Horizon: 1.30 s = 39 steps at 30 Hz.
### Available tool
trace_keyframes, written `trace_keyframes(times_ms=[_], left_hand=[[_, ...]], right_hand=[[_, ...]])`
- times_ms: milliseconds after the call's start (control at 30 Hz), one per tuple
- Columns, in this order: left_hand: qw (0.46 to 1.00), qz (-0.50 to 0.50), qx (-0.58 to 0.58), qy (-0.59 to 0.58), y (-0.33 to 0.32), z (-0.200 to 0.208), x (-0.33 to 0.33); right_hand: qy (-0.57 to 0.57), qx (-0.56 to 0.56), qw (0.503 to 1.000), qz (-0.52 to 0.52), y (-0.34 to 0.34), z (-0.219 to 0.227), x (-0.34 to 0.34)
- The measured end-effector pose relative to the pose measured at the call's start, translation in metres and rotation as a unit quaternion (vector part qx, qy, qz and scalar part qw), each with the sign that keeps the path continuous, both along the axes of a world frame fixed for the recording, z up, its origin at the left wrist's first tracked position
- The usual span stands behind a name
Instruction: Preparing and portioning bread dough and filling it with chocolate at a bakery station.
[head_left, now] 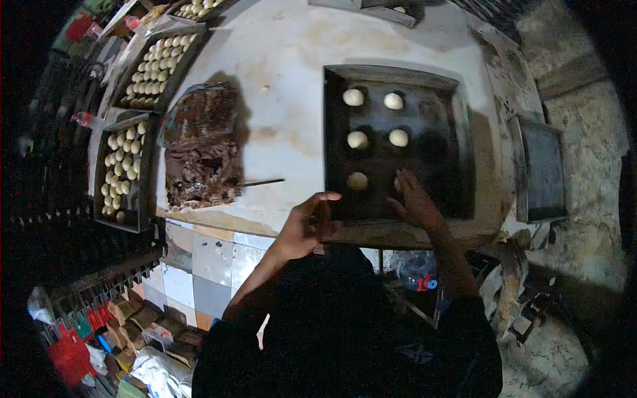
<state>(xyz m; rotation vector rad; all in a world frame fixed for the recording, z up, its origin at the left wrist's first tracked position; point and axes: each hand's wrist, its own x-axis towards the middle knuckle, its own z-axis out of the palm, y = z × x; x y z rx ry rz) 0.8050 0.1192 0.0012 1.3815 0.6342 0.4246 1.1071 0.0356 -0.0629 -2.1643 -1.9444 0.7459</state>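
Note:
A dark square baking tray (pixel 431 159) lies on the table in front of me, with several round pale dough balls (pixel 398 138) set in two columns. At the near end of the right column, my right hand (pixel 417 200) has its fingers around a dough ball (pixel 397 184), which they partly cover. The ball beside it in the left column (pixel 357 181) lies in shade. My left hand (pixel 306 227) hovers by the tray's near left corner, its index finger stretched out and the others loosely bent apart. Nothing shows in it.
Left of the tray, a brown chocolate-like mass (pixel 202 169) sits on the table, a thin dark stick (pixel 262 182) poking from it. Trays full of dough balls (pixel 154 73) line the left edge. Another dark tray (pixel 541 169) stands at the right. A clear plastic bottle (pixel 415 270) is below the table edge.

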Motion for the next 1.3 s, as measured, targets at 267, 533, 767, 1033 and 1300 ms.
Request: trace_keyframes(times_ms=[267,533,767,1033,1300], left_hand=[[0.963,0.204,0.117,0.133,0.032,-0.015,-0.149],[0.572,0.49,0.36,0.551,0.204,-0.097,-0.524],[0.62,0.573,0.223,0.487,0.271,-0.156,-0.576],[0.859,0.444,0.244,-0.077,0.12,-0.032,-0.27],[0.938,0.272,0.119,-0.177,0.04,0.068,-0.152]], right_hand=[[-0.157,0.167,0.972,-0.046,0.003,0.008,-0.036],[-0.001,0.302,0.951,-0.064,0.041,0.034,-0.122],[0.022,0.261,0.965,0.012,0.093,0.112,-0.284],[0.564,0.076,0.818,-0.085,0.098,0.007,-0.286],[0.45,0.333,0.823,0.095,0.108,0.147,-0.294]])
